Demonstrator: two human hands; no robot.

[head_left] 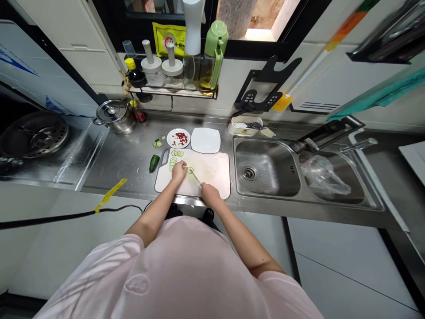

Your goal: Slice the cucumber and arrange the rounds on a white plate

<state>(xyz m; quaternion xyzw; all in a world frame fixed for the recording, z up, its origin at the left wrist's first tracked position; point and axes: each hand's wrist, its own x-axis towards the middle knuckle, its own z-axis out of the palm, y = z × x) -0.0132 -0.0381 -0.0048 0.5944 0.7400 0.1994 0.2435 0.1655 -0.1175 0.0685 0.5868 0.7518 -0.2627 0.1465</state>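
Observation:
My right hand (210, 194) is wrapped round the handle of a knife (196, 178), whose blade points up and left over the white cutting board (215, 170). By the blade's tip lies a round cucumber slice (190, 170). My left hand (179, 172) rests at the board's left part with its fingers bent together; whatever they hold, if anything, is too small to make out. Beside and above that hand are more cucumber slices (177, 153). A dark green piece of cucumber (154, 163) lies on the counter left of the board.
Behind the board stand a plate with chopped red pieces (179, 138) and a white square plate (205, 140). Cucumber ends (157, 143) lie to their left. A steel pot (116, 116) is at back left, a sink (268, 173) at right. Above hangs a condiment rack (172, 91).

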